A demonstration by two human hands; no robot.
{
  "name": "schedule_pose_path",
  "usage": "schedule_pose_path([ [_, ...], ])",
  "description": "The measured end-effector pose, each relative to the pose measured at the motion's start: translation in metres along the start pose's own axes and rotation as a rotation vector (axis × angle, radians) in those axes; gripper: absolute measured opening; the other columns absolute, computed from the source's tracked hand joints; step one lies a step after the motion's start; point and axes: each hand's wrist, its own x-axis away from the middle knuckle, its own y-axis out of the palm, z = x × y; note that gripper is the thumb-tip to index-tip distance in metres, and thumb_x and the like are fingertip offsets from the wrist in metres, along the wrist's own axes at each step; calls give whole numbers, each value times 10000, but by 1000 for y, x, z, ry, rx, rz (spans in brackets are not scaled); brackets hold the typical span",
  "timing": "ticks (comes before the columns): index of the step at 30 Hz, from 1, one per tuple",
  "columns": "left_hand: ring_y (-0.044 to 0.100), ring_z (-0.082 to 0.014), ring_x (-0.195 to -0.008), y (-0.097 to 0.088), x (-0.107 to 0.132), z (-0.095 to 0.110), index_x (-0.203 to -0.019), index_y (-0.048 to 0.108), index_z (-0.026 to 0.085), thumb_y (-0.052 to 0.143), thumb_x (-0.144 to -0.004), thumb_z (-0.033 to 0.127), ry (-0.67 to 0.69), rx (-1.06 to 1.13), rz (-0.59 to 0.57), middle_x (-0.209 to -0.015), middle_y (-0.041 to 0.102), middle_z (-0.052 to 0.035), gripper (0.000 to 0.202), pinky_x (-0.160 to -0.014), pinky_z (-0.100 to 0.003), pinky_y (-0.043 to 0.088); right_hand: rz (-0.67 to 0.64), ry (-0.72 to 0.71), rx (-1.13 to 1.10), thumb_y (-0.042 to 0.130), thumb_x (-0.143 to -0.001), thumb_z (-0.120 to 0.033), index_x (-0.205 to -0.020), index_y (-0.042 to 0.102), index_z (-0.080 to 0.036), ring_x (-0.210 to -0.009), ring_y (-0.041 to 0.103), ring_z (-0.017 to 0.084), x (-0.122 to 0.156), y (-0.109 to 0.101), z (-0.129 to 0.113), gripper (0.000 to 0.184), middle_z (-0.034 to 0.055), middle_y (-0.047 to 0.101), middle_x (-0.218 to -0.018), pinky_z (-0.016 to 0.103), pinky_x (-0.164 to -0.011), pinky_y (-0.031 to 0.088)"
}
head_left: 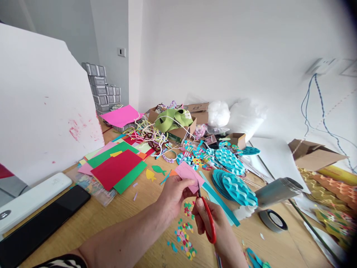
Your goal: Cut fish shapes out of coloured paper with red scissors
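A: Head view: a pink paper (187,175) is pinched between thumb and fingers of the left hand (174,195), just above the desk (122,216). Red scissors (208,217) are gripped by the right hand (214,223), the blades set at the paper's lower right edge.

B: How is the cut best made, judged from this?

A: The paper is best kept taut close to the blades, and turned into them rather than the scissors being swung. The left fingers are to be kept clear of the tips.

B: And the room around?

A: Confetti (184,232) is scattered on the desk directly below the hands. Teal strips (220,201) and blue scalloped discs (237,186) lie just right of the scissors, a steel flask (276,191) beyond them, a tape roll (273,220) near it. To the left, bare wood is left open before the red sheet (115,168); a phone (41,223) lies well apart. The desk's near edge is not shown.
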Motion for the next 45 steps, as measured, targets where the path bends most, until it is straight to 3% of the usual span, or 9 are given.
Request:
schedule_pose_path([
  [17,461,-112,-582,2,2,1,-582,538,164,727,-577,240,-7,-9,6,-597,504,-5,204,-615,-273,400,-8,-10,-1,482,-751,-798,-671,532,-181,-378,450,103,1,-1,0,624,-35,501,-420,219,-426,353],
  [36,465,-125,-595,4,5,3,-572,534,164,728,-593,248,-3,2,-7,-609,504,-11,212,-638,-298,380,16,36,-12,469,-705,-843,-623,509,-192,-337,423,96,2,2,-6,657,-41,465,-378,215,-385,305],
  [45,434,-108,-563,4,5,2,-545,517,169,717,-578,234,-10,-6,3,-579,475,2,213,-608,-285,360,14,26,16,482,-713,-827,-637,510,-196,-366,465,116,2,1,-6,637,-29,496,-394,228,-407,366],
])
